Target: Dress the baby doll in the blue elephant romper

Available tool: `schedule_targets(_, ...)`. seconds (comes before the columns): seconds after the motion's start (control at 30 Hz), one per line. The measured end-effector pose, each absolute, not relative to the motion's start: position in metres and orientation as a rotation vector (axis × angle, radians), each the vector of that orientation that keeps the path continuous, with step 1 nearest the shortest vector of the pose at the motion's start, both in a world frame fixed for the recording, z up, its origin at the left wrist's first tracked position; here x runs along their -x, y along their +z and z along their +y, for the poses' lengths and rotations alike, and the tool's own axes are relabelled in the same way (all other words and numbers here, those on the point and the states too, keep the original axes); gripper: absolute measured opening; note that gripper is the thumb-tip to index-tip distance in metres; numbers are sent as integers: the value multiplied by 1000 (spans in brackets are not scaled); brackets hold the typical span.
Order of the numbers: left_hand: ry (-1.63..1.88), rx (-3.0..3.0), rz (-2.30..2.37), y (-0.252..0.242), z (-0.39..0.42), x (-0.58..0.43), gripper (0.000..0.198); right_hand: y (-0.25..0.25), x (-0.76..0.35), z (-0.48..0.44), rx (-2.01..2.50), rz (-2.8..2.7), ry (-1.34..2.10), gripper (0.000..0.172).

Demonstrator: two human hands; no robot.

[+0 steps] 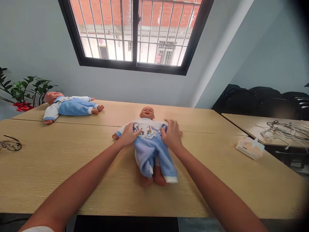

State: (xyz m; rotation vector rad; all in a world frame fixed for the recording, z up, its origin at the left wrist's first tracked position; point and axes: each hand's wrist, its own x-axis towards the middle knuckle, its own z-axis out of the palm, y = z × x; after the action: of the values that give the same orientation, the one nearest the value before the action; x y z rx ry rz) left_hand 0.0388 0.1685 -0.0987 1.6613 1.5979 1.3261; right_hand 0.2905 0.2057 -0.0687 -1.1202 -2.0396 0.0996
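A baby doll [147, 112] lies on its back on the table, head away from me. Its blue and white romper [154, 151], with a cartoon animal face on the chest, covers the front of its body. The romper's trouser legs lie loosely over the doll's legs, and bare feet show below. My left hand [129, 135] is closed on the cloth at the left of the chest, thumb toward the animal face. At the right of the chest, my right hand [172, 134] has its fingers curled, gripping the romper's edge. The doll's arms stretch out to both sides.
A second dressed doll [74, 106] lies at the back left, near a potted plant [31, 88]. Glasses [11, 145] rest at the left edge. To the right are a white tissue box [250, 147] and tangled cables [285, 130] on another table. Black chairs [260, 100] stand behind.
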Motion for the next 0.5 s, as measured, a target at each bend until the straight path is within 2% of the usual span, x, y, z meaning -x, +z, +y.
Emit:
schedule_targets(0.1,1409,-1594,1722,-113,164,-38,56,-61,-285,147,848,-2301,180,17)
schedule_targets(0.17,1403,-1564,1716,-122,157,-39,59,-62,-287,105,716,-2539,226,18)
schedule_targets(0.23,1366,-1547,1669,-129,151,-41,58,-69,-291,73,825,-2591,149,19)
schedule_targets(0.4,1317,-1556,1584,-135,148,-45,43,-102,-295,21,809,-2509,-43,15)
schedule_targets(0.5,1337,-1564,1545,-134,151,-46,36,-114,-295,-9,587,-2517,-92,22)
